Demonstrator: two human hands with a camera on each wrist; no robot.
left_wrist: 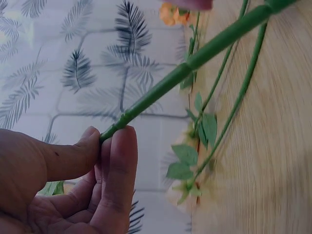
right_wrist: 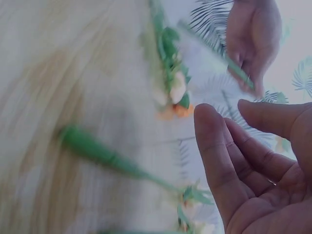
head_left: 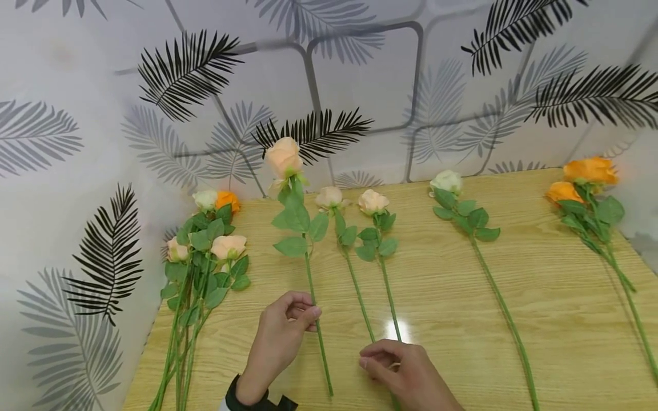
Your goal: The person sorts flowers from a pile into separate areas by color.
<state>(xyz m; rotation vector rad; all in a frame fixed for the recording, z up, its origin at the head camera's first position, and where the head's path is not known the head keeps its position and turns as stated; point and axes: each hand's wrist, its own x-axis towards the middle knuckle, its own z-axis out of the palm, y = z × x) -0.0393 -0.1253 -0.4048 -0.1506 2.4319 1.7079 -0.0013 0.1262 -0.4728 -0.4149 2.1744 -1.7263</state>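
My left hand pinches the green stem of a peach artificial rose between thumb and fingers, raised above the table. The left wrist view shows the stem running from the fingertips up to the right. My right hand hovers over the lower stems of two pale peach roses, a left one and a right one, lying side by side. In the right wrist view a gap parts the right hand's thumb and index finger, with nothing between them. A thick stem end lies beside that hand, blurred.
A bunch of peach, white and orange roses lies on the left of the wooden table. A single white rose lies right of centre, and orange roses lie at the far right. A leaf-patterned covering stands behind the table.
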